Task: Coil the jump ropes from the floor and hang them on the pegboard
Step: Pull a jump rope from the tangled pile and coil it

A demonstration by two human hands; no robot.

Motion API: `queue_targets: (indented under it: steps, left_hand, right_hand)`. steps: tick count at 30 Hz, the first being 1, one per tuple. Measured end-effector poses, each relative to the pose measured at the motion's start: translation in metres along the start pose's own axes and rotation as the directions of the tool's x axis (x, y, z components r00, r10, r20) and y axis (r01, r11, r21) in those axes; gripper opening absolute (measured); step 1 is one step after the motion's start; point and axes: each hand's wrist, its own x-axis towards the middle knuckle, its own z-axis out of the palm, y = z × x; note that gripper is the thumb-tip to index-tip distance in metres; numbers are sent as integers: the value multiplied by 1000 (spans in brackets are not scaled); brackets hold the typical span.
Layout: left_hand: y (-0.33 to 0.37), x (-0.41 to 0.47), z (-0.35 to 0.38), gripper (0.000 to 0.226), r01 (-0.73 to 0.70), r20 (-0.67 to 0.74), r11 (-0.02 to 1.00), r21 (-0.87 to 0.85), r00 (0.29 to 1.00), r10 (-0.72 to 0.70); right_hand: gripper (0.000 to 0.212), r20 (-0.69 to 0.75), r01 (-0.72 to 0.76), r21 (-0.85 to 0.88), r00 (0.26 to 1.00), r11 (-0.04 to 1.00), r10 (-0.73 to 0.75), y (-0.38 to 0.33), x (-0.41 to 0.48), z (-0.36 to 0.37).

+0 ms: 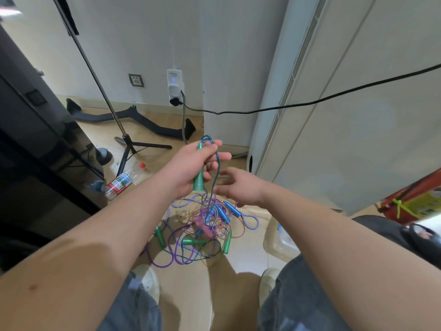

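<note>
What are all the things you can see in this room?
jump ropes: one tangled pile, purple, blue, orange and striped, on the floor between the feet
green handle: one, green, in the left hand
blue rope: one, blue, hanging from the green handle into the pile
floor handles: at least three green, two blue, one pink, in the pile
water bottle: one, clear with a red cap, lying on the floor, left
tripod: one, black, standing on the floor, left
cable: one, black, strung from the wall plug to the right
red box: one, red and yellow, right edge
shoes: two, white, bottom
left hand: grips the green handle
right hand: fingers straight, beside the blue rope
</note>
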Motion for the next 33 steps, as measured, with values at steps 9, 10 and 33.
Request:
queue_targets:
  steps: [9,10,33]
  left_hand:
    - [-9,6,-4,28,-1,-51,979,204,999,12]
    - [-14,5,-5,34,68,-26,971,229,998,-63]
    - [-1,5,-10,6,-92,-95,996,0,991,91]
  right_hand:
    - [24,-253,208,134,953,969,-169,-12,2,-6]
    - [21,-307,226,264,941,938,-141,-15,1,-11]
    - [22,230,-78,295,973,952,9,-2,-10,-7]
